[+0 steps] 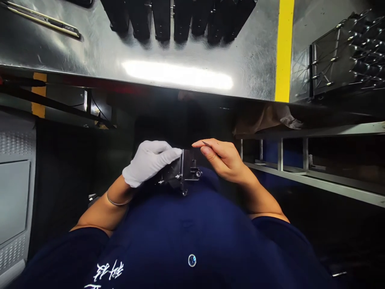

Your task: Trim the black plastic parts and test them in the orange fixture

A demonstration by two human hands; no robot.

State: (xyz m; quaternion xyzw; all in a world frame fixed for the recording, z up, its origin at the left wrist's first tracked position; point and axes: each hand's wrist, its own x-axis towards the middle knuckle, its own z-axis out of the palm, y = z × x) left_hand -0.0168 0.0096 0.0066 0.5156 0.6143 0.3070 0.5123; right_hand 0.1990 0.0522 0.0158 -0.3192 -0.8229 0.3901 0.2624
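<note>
Black molded part (187,161) is up in the left hand (153,160), off the near edge of the tabletop (90,52), in the gap between it and the wearer's blue shirt (186,228). That hand has a white glove (140,162) on and grips the part by its left side, thumb up at the top edge and the other fingers mostly hidden, I guess for steadiness while leaving the side with the little metal fitting (198,174) uncovered. Right hand (224,158) is bare, also off the tabletop's near edge, and looks to be pinching a thin dark blade-like piece (206,144) between thumb and index finger; bare skin probably gives better feel for something that small. Can't tell if it's touching the part or just beside it. Farther in on the tabletop, a row of black pieces (162,20) sits side by side, likely for easy reach, and a slim cream tool (60,27) lies on the tabletop's left, well apart from them. On the tabletop's right, past a yellow strip (284,48), there's a batch of black pegged parts (327,60) packed close; maybe the strip marks off that zone.
</note>
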